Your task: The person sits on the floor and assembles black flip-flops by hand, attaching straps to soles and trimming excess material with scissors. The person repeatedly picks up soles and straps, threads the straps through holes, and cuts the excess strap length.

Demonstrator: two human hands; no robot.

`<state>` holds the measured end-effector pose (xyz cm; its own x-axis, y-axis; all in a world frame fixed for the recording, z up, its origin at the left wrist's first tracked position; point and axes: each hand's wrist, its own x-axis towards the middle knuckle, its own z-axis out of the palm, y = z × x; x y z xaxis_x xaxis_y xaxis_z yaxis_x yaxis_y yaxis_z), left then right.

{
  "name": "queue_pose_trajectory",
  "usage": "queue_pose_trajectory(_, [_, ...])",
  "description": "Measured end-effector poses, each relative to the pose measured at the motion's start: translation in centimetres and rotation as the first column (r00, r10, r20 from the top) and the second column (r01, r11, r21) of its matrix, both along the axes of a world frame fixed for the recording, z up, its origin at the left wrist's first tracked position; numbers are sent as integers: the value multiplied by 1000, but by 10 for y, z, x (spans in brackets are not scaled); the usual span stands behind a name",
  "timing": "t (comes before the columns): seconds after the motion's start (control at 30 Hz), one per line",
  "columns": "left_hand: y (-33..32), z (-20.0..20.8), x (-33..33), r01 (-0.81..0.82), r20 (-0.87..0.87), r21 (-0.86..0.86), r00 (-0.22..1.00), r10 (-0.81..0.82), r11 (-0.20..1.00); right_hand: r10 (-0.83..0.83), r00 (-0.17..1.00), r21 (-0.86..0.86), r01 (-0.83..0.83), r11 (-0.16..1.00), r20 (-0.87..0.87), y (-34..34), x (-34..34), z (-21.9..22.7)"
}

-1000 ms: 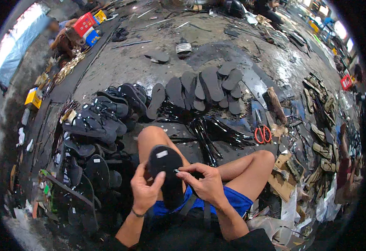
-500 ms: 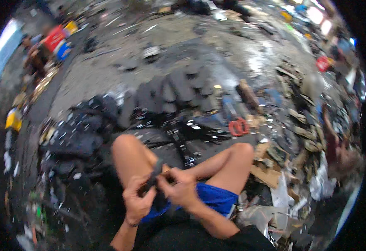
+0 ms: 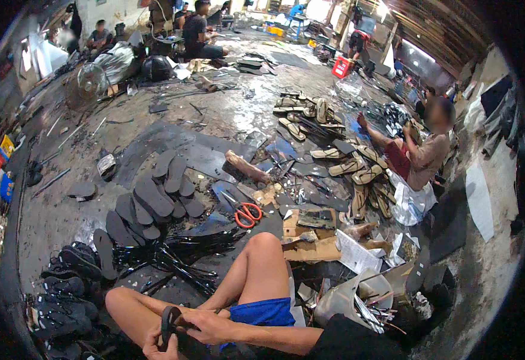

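We hold a black sole (image 3: 167, 325) low down, in front of our bent legs (image 3: 256, 270), near the bottom of the view. Its long way runs mostly up and down, with a small lean. The round end points up, away from us, and the thin edge shows more than the flat side. The other end goes down between our hands, where it is too dark to see well.

Our left hand (image 3: 156, 346) is closed round the sole, with fingers and thumb pinching it. Our right hand (image 3: 212, 327) is just beside it, fingers bent in — we cannot tell if it has hold of anything.

Past our knees lie shiny black strips (image 3: 181, 263) and a bunch of gray soles (image 3: 149, 203), most leaning from upper left to lower right. The scissors (image 3: 248, 215) have red handles, and their blades point up and left. Dark shoes (image 3: 64, 312) sit on our left. On our right there is cardboard (image 3: 313, 249) — and farther off, a person (image 3: 428, 156) sits near tan sandals (image 3: 358, 171).
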<state>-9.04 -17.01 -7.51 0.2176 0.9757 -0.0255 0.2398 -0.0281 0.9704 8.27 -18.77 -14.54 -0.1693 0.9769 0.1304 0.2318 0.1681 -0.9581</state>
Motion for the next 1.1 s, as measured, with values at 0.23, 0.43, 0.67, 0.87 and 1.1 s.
queue_pose_trajectory(0.23, [-7,0,-1,53,-43,84,998,-50,995,-30,1000,-102,31,994,7,-1,3,3])
queue_pose_trajectory(0.43, [-2,8,11,79,65,106,994,-86,991,45,975,12,-49,999,219,4,16,24])
queue_pose_trajectory(0.67, [-4,1,12,169,-202,405,975,-92,899,118,988,-78,-110,991,103,3,35,34])
queue_pose_trajectory(0.87, [-25,-28,16,144,-283,186,955,-88,972,-194,955,72,182,981,225,10,49,38])
queue_pose_trajectory(1.1, [-7,-35,-11,398,-400,-234,792,-461,887,-189,760,161,112,980,622,21,84,32])
